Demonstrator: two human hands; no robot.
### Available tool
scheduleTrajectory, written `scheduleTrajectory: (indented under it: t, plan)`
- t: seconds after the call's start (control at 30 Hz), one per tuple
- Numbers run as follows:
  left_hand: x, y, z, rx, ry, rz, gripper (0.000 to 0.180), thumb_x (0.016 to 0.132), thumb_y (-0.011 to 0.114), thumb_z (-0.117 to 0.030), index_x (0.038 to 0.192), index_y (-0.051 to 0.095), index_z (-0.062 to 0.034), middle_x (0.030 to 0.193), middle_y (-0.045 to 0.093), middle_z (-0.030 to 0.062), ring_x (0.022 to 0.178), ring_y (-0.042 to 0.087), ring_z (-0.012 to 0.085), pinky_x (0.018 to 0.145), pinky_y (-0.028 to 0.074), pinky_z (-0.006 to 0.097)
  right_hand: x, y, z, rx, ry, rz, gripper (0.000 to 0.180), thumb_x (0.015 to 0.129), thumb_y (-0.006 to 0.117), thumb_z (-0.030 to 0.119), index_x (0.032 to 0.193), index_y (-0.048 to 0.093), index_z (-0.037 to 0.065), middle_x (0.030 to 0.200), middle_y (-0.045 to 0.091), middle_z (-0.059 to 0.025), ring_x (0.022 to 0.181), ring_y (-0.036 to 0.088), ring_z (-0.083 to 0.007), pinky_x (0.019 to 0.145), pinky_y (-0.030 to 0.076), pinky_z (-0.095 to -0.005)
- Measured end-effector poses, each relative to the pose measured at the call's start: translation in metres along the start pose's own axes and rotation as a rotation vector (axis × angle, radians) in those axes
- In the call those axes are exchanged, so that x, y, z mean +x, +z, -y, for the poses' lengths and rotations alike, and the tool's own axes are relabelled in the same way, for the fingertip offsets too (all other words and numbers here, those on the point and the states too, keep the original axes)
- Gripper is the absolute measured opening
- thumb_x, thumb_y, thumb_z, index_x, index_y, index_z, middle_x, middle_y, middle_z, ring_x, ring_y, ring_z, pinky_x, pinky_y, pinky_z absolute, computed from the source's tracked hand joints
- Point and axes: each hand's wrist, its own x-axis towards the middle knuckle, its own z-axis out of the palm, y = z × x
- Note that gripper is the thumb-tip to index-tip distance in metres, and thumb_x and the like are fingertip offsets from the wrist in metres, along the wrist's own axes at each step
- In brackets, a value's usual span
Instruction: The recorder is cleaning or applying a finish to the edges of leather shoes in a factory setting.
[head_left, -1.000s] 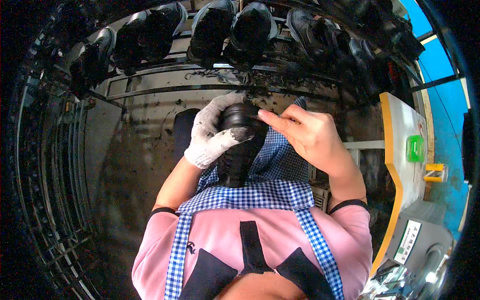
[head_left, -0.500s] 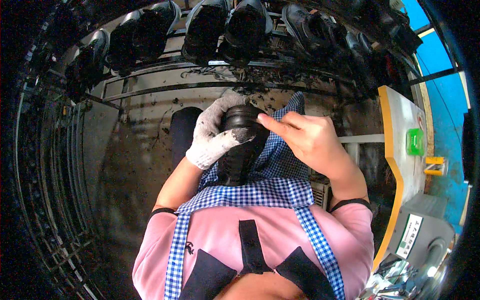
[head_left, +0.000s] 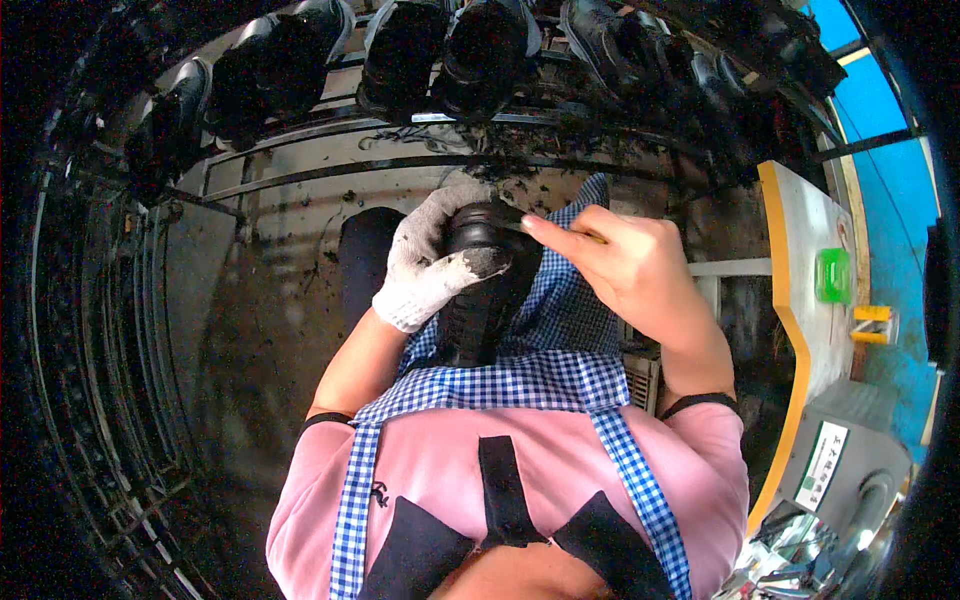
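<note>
Left hand, in a dirty white work glove, is wrapped around the upper end of a black shoe, fingers curled over its far side and thumb across the near side, so the grip is closed on the shoe. The shoe stands roughly upright against the blue-checked apron, its lower end running down from the grip toward the person's chest. Right hand is bare, just right of the grip, fingers pressed together with the fingertips touching the shoe's top edge; looks like a thin tool pinched in there, but can't tell what. Beyond the grip, a rack rail carries a row of dark shoes. Well off to the right of the grip: yellow-edged bench with a green box.
</note>
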Motion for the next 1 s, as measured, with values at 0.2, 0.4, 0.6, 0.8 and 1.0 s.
scheduleTrajectory:
  t: [0.2, 0.4, 0.6, 0.8, 1.0]
  plan:
    - [-0.001, -0.016, 0.004, -0.005, 0.108, -0.065, 0.063, 0.067, 0.078, -0.022, 0.120, 0.049, -0.0027, 0.110, 0.056, 0.0077, 0.103, 0.053, 0.0169, 0.086, 0.047, 0.031, -0.006, 0.028, -0.020, 0.228, 0.120, -0.237, 0.036, 0.077, 0.065, 0.000, 0.112, 0.063, 0.008, 0.076, 0.059, -0.0086, 0.054, 0.054, -0.0174, 0.049, 0.043, -0.0279]
    - [0.016, -0.073, 0.023, -0.669, 0.105, -0.522, 0.059, 0.087, 0.053, -0.050, 0.126, 0.046, -0.0071, 0.121, 0.053, 0.0104, 0.107, 0.053, 0.0258, 0.090, 0.046, 0.040, -0.055, 0.080, -0.040, 0.703, 0.483, 0.047, 0.094, 0.057, 0.082, 0.004, 0.138, 0.036, 0.013, 0.107, 0.062, -0.0049, 0.049, 0.036, -0.0023, 0.045, 0.035, -0.0200]
    - [0.028, -0.047, 0.010, -0.574, -0.005, -0.638, 0.070, 0.087, 0.040, -0.061, 0.132, 0.042, -0.0076, 0.129, 0.049, 0.0123, 0.115, 0.050, 0.0307, 0.096, 0.042, 0.046, -0.063, 0.092, -0.017, 0.621, 0.240, -0.138, 0.089, 0.058, 0.080, 0.006, 0.136, 0.038, 0.007, 0.133, 0.047, -0.0153, 0.122, 0.047, -0.0294, 0.100, 0.039, -0.0365]
    - [0.025, -0.061, 0.039, -0.590, -0.157, -0.544, 0.061, 0.090, 0.045, -0.051, 0.133, 0.041, -0.0072, 0.129, 0.049, 0.0127, 0.115, 0.050, 0.0290, 0.098, 0.041, 0.043, -0.067, 0.079, -0.024, 0.693, 0.262, -0.231, 0.088, 0.057, 0.083, 0.011, 0.133, 0.039, 0.002, 0.133, 0.046, -0.0173, 0.120, 0.048, -0.0300, 0.099, 0.039, -0.0376]
    - [0.004, -0.057, 0.072, -0.435, -0.397, -0.303, 0.047, 0.094, 0.044, -0.037, 0.131, 0.041, -0.0102, 0.124, 0.053, 0.0096, 0.108, 0.055, 0.0258, 0.086, 0.049, 0.040, -0.040, 0.077, -0.034, 0.812, 0.380, -0.421, 0.095, 0.061, 0.083, 0.012, 0.137, 0.026, 0.001, 0.128, 0.045, -0.0138, 0.116, 0.048, -0.0241, 0.097, 0.040, -0.0361]
